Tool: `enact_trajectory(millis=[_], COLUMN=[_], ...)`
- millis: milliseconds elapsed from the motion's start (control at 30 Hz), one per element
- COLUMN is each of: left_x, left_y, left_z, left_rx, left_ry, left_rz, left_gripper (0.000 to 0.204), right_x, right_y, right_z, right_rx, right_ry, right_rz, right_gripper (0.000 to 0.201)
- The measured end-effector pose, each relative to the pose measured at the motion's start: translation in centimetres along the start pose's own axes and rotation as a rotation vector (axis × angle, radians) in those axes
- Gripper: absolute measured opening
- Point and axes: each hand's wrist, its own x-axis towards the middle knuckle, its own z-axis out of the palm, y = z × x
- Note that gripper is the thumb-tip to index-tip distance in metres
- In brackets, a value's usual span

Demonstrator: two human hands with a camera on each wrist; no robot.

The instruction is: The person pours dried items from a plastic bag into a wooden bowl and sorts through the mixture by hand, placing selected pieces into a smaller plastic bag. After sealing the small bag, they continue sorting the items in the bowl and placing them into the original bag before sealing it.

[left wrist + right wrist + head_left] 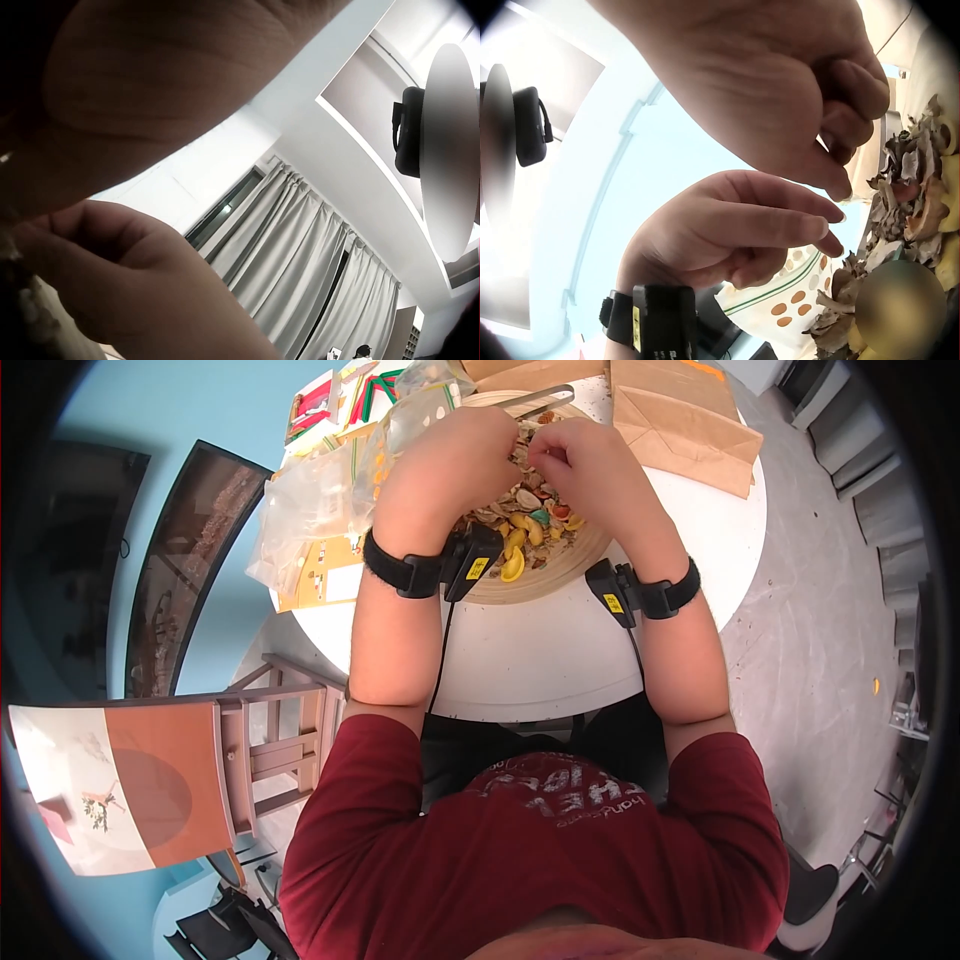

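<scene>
Both bare hands are over a round woven tray (590,565) heaped with dried, curled brown pieces (907,202). Yellow shell-like pieces (515,555) and a green one (540,517) lie at its near side. My left hand (462,455) is over the left part; in the right wrist view its fingers (780,225) reach loosely extended toward the heap, with nothing visible in them. My right hand (595,470) is opposite, its fingers (851,86) curled inward close to the heap. I cannot tell whether its fingertips pinch a small piece. Metal tongs (540,400) lie at the tray's far edge.
Clear plastic bags (310,500) and a spotted zip bag (799,300) are left of the tray. Brown paper bags (680,430) lie at the right. Coloured sticks (375,395) are at the far left of the white table (530,670). A chair (275,740) stands left.
</scene>
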Motion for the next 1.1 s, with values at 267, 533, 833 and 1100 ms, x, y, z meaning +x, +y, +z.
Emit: enact_trajectory(millis=[267, 533, 833, 1100], left_x=[0.3, 0.3, 0.5, 0.6], left_y=[-0.1, 0.3, 0.0, -0.6], left_z=[0.1, -0.1, 0.1, -0.1], left_rx=[0.017, 0.030, 0.008, -0.047], left_ry=[-0.014, -0.040, -0.042, 0.111], left_rz=[-0.011, -0.009, 0.043, 0.058], left_gripper=[0.024, 0.024, 0.024, 0.018], right_x=[-0.2, -0.1, 0.1, 0.4], right_y=[2.3, 1.9, 1.2, 0.8], right_z=[2.0, 1.7, 0.7, 1.1], right_rx=[-0.350, -0.309, 0.045, 0.427], right_ry=[-0.046, -0.039, 0.014, 0.007], right_rz=[-0.044, -0.047, -0.043, 0.057], right_gripper=[0.014, 0.011, 0.009, 0.013])
